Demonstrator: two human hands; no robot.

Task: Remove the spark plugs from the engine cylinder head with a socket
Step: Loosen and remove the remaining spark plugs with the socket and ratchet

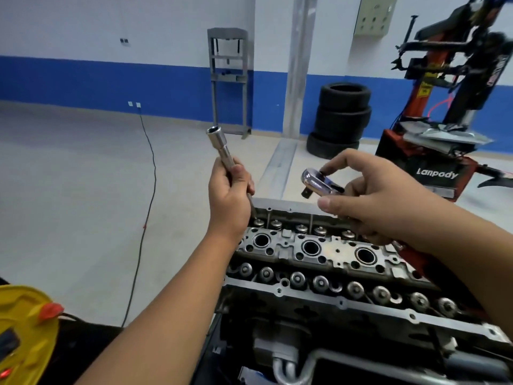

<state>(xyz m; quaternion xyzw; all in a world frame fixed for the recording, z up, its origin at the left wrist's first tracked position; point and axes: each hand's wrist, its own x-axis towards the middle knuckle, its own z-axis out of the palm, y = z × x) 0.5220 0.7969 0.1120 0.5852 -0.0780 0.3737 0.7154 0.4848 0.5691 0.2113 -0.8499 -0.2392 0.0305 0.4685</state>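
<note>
Two bare hands are raised above the engine cylinder head (319, 262), which lies at 5 o'clock in the head view. Left hand (229, 197) is clenched around one long chrome socket (220, 147), held tilted with its open end up toward 11 o'clock; a thin shaft continues below the fist toward the head. Right hand (377, 195) grasps one ratchet (319, 183), forefinger on top of its head, square drive pointing down; the two tools are apart, not joined. Three spark plug wells (311, 247) are visible in a row along the middle of the cylinder head; whether plugs sit inside cannot be told. Three tyres (342, 118) are stacked at 1 o'clock. One tyre changer (449, 87) stands at 2 o'clock. One black cable (145, 190) runs across the floor at 9 o'clock.
</note>
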